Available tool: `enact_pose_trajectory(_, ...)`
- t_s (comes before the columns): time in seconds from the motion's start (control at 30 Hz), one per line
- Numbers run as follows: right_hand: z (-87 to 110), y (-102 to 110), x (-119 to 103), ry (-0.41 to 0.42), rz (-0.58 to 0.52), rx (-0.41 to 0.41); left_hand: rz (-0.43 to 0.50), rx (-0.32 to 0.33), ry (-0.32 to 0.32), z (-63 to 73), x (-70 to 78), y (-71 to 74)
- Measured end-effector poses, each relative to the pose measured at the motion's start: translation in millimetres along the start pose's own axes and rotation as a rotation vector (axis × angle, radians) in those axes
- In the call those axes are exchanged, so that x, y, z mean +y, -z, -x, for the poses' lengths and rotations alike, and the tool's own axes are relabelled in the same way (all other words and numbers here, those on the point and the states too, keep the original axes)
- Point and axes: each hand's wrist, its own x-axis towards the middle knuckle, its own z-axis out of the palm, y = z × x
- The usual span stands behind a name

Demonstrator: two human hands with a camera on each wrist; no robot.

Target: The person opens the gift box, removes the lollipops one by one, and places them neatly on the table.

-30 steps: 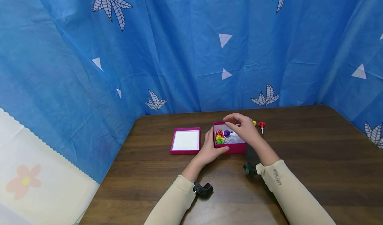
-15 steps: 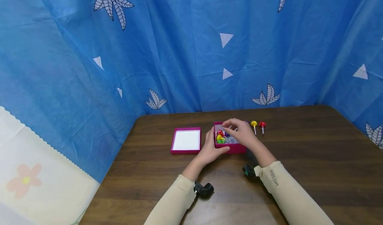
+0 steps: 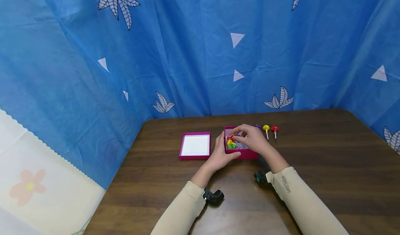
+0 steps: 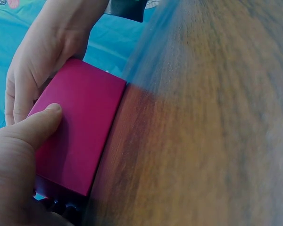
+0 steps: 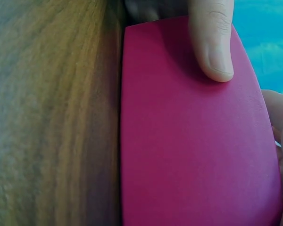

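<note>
The magenta box stands without its lid on the table, with several wrapped lollipops inside. My left hand grips its left end, the thumb across the front wall and the fingers along the side. In the left wrist view, that thumb lies on the magenta wall. My right hand reaches over the box with bent fingers, thumb and index finger apart. Their tips are close to a red lollipop; I see nothing held between them. Yellow and green lollipops lie just in front. The hand hides the box's right part.
Left of the box lies its lid, white inside face up. Behind the right hand, a purple lollipop, a yellow one and a red one lie in a row on the wooden table. A blue curtain hangs behind.
My right hand has moved left and down into the box, toward the red lollipop, uncovering the row of lollipops behind it. My left hand keeps its hold on the box.
</note>
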Motion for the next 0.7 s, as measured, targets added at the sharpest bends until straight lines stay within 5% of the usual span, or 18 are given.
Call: enact_pose_trajectory(0.7, -8.9, -2.2, -6.0, 0.074, 0.217, -0.242, -0.006, -0.007, -0.037, -2.3, 0.3, 1.9)
